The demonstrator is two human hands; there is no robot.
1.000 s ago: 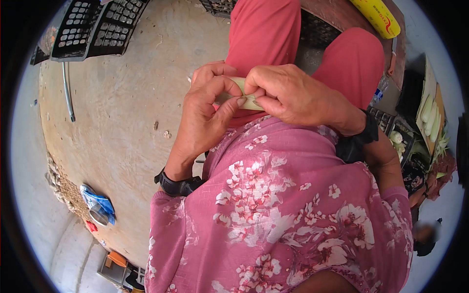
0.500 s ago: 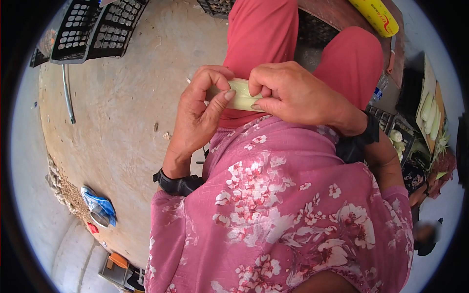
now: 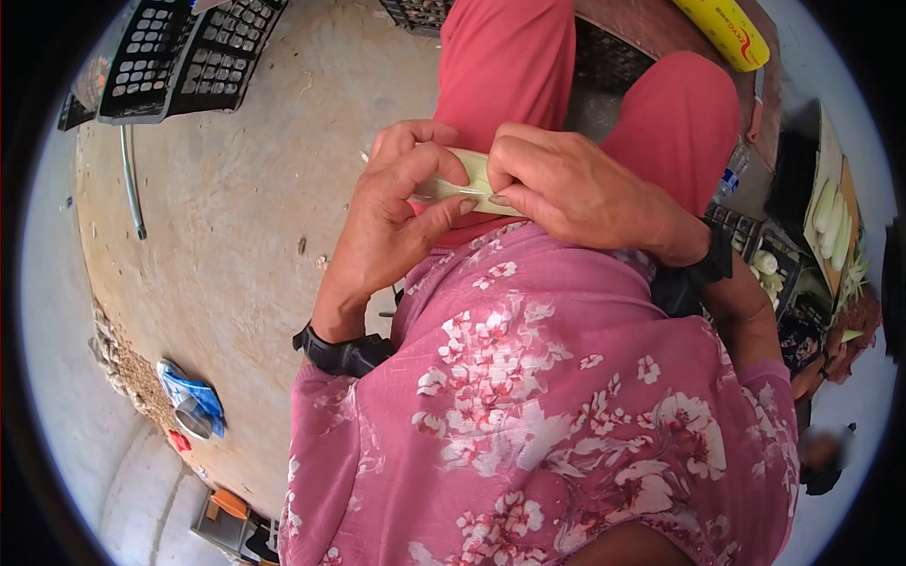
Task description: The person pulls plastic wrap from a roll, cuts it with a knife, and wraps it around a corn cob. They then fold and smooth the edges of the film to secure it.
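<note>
A pale green, husk-like piece point(image 3: 477, 179) lies crosswise between my two hands, above my lap. My left hand point(image 3: 401, 198) grips its left part, with the thumb and index finger bent over it. On its right part, my right hand point(image 3: 571, 189) pinches it with curled fingers, the thumb near the lower edge. The fingertips of both hands are close together at its middle. A lengthwise fold or slit shows on its surface between them. Its right end is hidden under my right hand.
Black crates point(image 3: 193, 57) stand at the upper left, a metal rod point(image 3: 130, 184) below them. A yellow object point(image 3: 722, 33) is at the upper right. Pale cobs point(image 3: 830, 222) lie at the right, near a crate with whitish pieces point(image 3: 766, 269). A blue bag point(image 3: 192, 396) lies on the floor.
My left index finger and thumb have shifted right along the pale green piece, closer to my right hand. My right fingers have curled in slightly.
</note>
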